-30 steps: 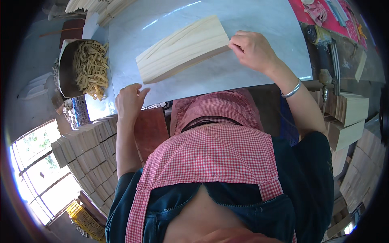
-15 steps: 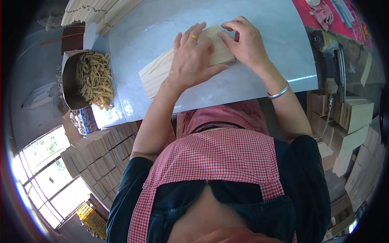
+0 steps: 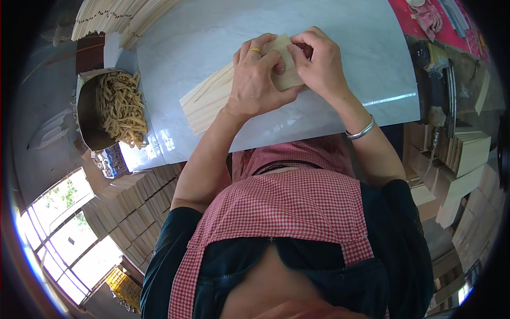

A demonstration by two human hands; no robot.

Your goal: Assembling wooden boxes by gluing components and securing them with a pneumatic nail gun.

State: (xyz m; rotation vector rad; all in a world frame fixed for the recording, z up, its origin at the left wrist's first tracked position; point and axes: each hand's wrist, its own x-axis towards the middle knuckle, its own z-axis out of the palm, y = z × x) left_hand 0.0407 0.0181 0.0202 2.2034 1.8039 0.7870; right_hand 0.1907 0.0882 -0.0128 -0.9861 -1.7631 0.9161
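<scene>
A pale flat wooden board lies slantwise on the blue-grey tabletop, its right end farther from me. My left hand, with a gold ring, spans the board past its middle. Its fingers curl at the far edge and its thumb reaches the near edge. My right hand is closed at the board's right end, thumb and forefinger pinched against the end edge. Its other fingertips are hidden behind the hand. Between the two hands, part of the board's top face shows.
At the left table edge stands an open container full of tan, rubber-like strips. Stacked thin wooden slats lie at the far left. Wooden boards are piled at lower left and right. A pink cloth-covered surface is at far right.
My left fingers have curled in round the board. My right thumb and forefinger, held apart before, have come together at the board's end.
</scene>
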